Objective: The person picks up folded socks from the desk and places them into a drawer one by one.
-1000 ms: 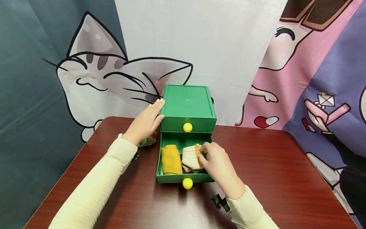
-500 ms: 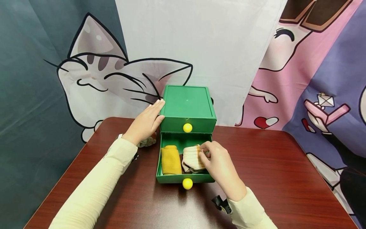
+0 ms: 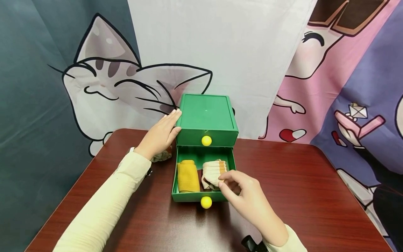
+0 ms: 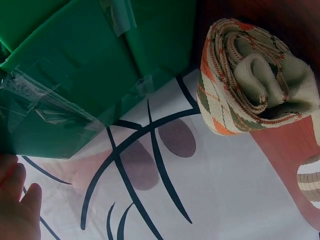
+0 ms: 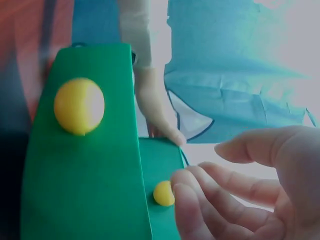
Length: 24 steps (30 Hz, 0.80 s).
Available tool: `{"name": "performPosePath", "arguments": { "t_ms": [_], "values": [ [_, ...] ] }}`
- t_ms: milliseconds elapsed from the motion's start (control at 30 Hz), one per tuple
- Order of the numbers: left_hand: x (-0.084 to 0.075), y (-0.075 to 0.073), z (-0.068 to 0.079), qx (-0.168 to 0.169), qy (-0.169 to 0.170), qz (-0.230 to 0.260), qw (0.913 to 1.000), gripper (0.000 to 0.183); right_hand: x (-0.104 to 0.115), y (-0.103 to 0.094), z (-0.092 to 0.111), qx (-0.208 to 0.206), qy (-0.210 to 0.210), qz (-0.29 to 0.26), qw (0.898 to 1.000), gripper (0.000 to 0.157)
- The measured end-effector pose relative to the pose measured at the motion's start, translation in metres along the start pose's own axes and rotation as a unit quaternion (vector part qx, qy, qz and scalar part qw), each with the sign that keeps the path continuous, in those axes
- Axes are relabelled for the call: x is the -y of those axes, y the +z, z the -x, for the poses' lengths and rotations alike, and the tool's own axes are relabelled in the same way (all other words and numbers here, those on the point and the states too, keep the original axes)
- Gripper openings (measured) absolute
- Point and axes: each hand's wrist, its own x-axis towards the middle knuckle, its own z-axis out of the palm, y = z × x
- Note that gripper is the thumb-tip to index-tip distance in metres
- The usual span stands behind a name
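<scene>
Cabinet [image 3: 206, 112], green, two drawers, centre of the head view, on the red-brown table [image 3: 299, 182]. Upper drawer [image 3: 189, 137]: flush, yellow knob [image 3: 206, 140] mid-front. Lower drawer [image 3: 189, 197]: drawn out towards you, second knob [image 3: 206, 202], also yellow, at lower centre of the frame.

Drawer contents, lower: yellow cloth [image 3: 189, 176], folded, left half; white cloth [image 3: 211, 173], ribbed, tan stripe near its right end, right half. The two lie just beside each other, a narrow dark gap between them.

Left hand [image 3: 160, 134]: yours, left of centre, laid against the cabinet's left edge, fingers straight and side by side, thumb spread away from them.

Right hand [image 3: 244, 192]: yours, right of centre in the lower frame, above the lower drawer's front right corner, fingers loosely bent. In the right wrist view your thumb and fingers stand apart. Fingertips show by the white cloth's lower right; from this angle you cannot quite tell whether they touch it.

Patterned roll [image 4: 257, 77]: cream, orange and green, coiled, upper right of the left wrist view; partly hidden by your left hand in the head view.

Backdrop [image 3: 245, 52]: printed cloth, cartoon cat at upper left.
</scene>
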Motion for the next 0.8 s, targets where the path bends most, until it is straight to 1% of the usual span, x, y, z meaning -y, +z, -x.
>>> {"name": "performPosePath", "arguments": {
  "t_ms": [133, 233, 300, 367, 500, 600, 800],
  "values": [
    [0.0, 0.0, 0.0, -0.002, 0.004, -0.002, 1.0, 0.058, 0.004, -0.001, 0.01, 0.056, 0.013, -0.03, 0.998, 0.012],
    [-0.001, -0.001, 0.0, -0.001, 0.003, -0.001, 1.0, 0.058, 0.005, 0.0, 0.016, 0.103, 0.031, -0.042, 0.993, 0.006],
    [-0.001, -0.002, -0.001, -0.001, 0.003, -0.001, 1.0, 0.058, 0.004, 0.003, 0.019, 0.131, 0.047, -0.034, 0.99, 0.007],
    [-0.001, -0.002, -0.001, 0.0, 0.001, 0.0, 1.0, 0.058, 0.002, 0.009, 0.021, 0.15, 0.06, -0.013, 0.987, 0.012],
    [0.0, -0.002, -0.001, -0.001, 0.002, -0.001, 1.0, 0.058, -0.005, 0.022, 0.024, 0.167, 0.079, 0.037, 0.982, 0.023],
    [0.0, -0.001, 0.0, -0.002, 0.001, 0.0, 1.0, 0.057, -0.008, 0.031, 0.025, 0.174, 0.09, 0.062, 0.979, 0.029],
    [-0.001, 0.0, 0.001, -0.001, -0.001, 0.003, 1.0, 0.057, -0.01, 0.045, 0.027, 0.156, 0.076, 0.087, 0.981, 0.031]
  ]
}}
